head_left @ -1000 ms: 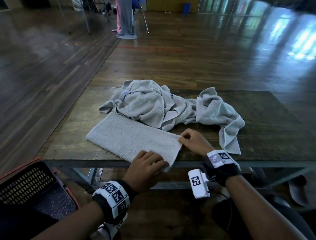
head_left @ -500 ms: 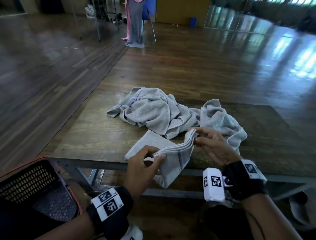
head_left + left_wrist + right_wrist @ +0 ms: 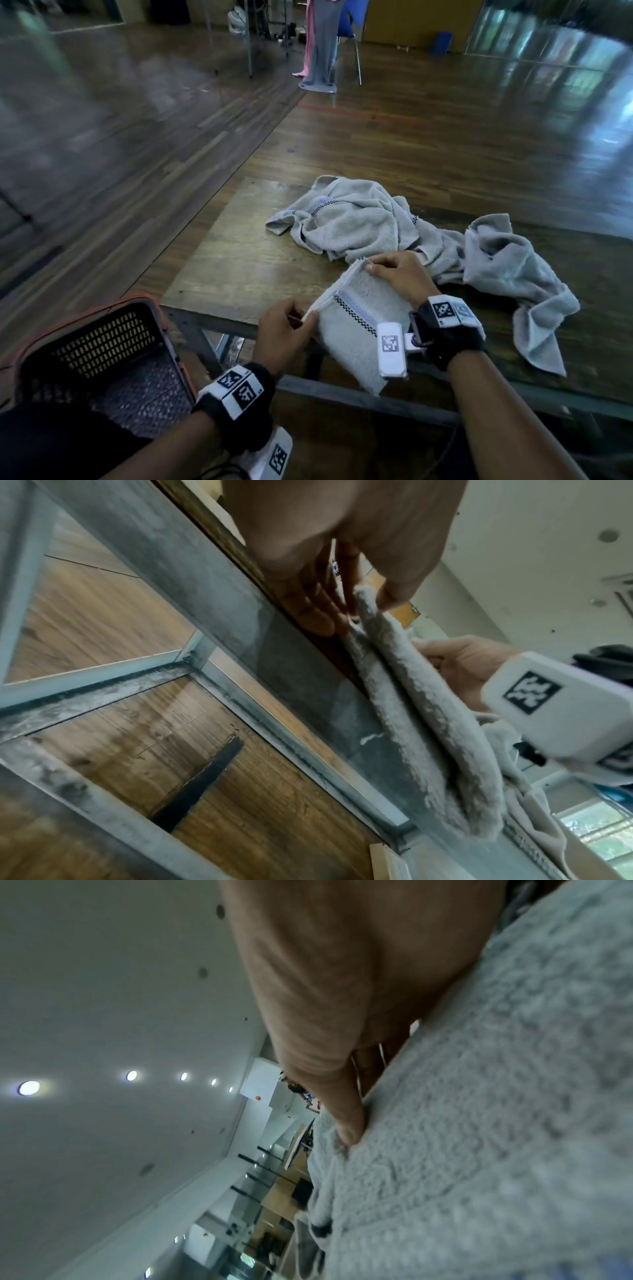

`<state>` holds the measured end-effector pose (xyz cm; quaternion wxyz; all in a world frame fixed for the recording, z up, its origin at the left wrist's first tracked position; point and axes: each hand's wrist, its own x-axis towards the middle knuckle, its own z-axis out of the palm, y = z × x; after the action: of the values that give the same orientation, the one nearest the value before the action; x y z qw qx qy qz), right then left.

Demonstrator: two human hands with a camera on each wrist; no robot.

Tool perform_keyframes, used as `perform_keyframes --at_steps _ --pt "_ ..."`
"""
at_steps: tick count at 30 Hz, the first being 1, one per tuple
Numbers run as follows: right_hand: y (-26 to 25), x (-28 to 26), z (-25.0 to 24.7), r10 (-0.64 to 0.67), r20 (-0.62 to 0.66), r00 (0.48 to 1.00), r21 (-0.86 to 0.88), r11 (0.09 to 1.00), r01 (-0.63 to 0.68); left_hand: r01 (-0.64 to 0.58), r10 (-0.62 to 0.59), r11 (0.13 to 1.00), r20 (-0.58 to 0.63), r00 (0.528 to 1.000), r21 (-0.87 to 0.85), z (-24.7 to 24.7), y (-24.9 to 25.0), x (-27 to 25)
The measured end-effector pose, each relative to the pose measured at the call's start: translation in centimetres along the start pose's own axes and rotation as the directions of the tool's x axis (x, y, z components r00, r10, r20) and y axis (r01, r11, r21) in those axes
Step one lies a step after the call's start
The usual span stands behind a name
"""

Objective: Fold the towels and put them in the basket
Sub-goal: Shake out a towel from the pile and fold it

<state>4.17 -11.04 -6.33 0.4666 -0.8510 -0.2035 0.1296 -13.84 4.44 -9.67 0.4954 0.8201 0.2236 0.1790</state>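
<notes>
A folded grey towel (image 3: pixel 356 329) with a checked stripe hangs over the table's near edge, held up between both hands. My left hand (image 3: pixel 284 329) pinches its near top corner, and the left wrist view shows the layered towel (image 3: pixel 418 704) between thumb and fingers. My right hand (image 3: pixel 394 274) pinches the far top corner; its thumb presses into the towel (image 3: pixel 479 1123) in the right wrist view. A pile of crumpled grey towels (image 3: pixel 359 219) lies behind on the table (image 3: pixel 233 260). The dark basket (image 3: pixel 102 356) with an orange rim stands on the floor at lower left.
Another loose towel (image 3: pixel 520 274) trails to the right of the pile. The table's grey metal frame (image 3: pixel 192 593) runs under its near edge. Far back stand a blue chair (image 3: pixel 346 31) and hanging pink and grey cloth (image 3: pixel 318 44).
The towel lay flat along the table a second ago. Both hands have folded it in half and lifted it off the table toward the near edge; the view has shifted left toward the basket.
</notes>
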Motion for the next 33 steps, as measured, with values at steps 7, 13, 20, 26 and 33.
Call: perform_keyframes --at_steps 7,13,20,26,33 --pt "-0.8 1.3 2.3 0.04 -0.014 0.999 -0.395 0.918 -0.042 0.018 -0.026 0.992 0.065 0.998 0.125 -0.6 -0.8 1.4" --pt "-1.1 1.2 2.1 0.123 0.124 0.985 -0.536 0.843 -0.038 -0.115 0.032 0.93 0.234 0.972 0.349 -0.8 -0.3 2.3" --pt "-1.5 0.9 2.3 0.118 0.156 0.981 -0.611 0.792 0.002 -0.181 0.003 0.808 0.303 0.953 0.561 -0.9 0.6 1.8" --pt "-1.8 -0.2 0.8 0.088 0.12 0.989 -0.366 0.93 -0.039 -0.175 0.018 0.843 0.299 0.954 0.509 -0.9 1.2 1.8" --pt "-3.0 -5.1 -4.6 0.001 0.073 0.997 0.214 0.977 -0.016 -0.18 0.18 0.984 0.154 0.972 -0.012 -2.7 5.0 3.7"
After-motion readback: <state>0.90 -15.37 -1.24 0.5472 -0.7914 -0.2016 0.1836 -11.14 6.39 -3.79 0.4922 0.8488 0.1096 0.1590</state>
